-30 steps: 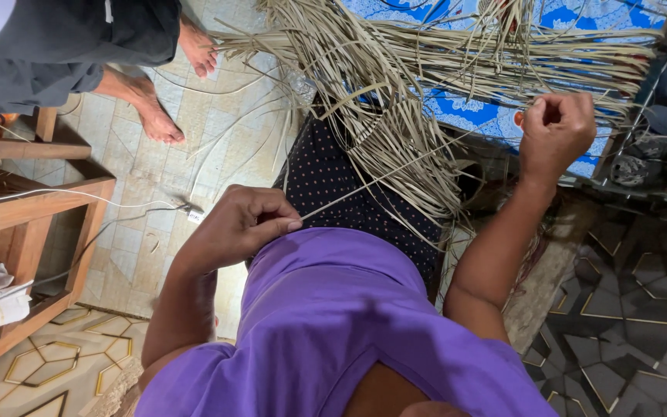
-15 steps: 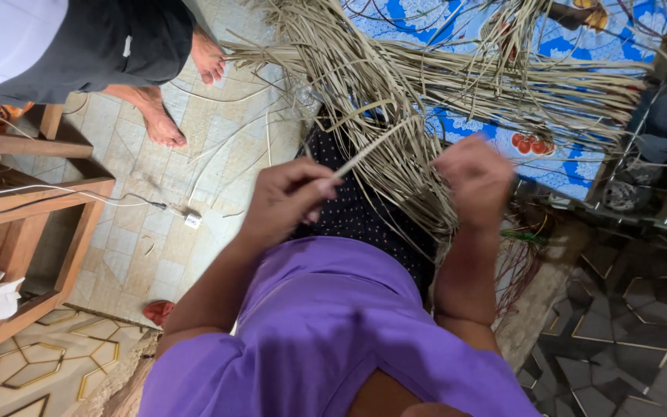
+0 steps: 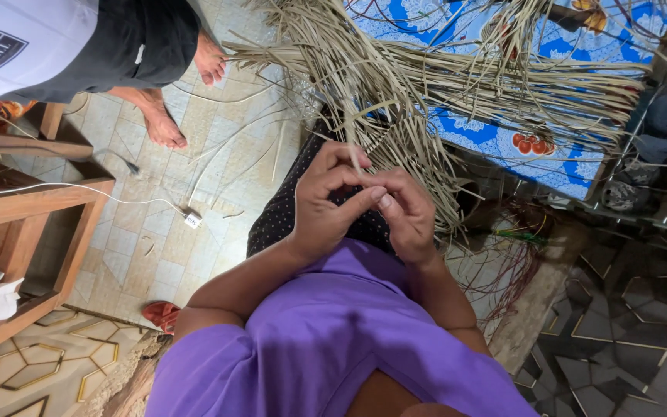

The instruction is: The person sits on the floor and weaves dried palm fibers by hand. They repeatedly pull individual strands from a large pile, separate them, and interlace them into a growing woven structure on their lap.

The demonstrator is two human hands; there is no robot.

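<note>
Palm-leaf strip (image 3: 355, 160): thin, pale, pinched betw. fingertips of left hand (image 3: 328, 202) & right hand (image 3: 404, 214), both clamped on it; strip bundle (image 3: 457, 85) just beyond.

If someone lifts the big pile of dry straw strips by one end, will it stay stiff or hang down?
The pile of straw strips would probably droop: the strands are long, thin and already bend over the blue cloth. It looks light, being dry and loose. Strands may slip out, as some lie scattered on the tiled floor. Left hand and right hand pinch one strip.
</note>
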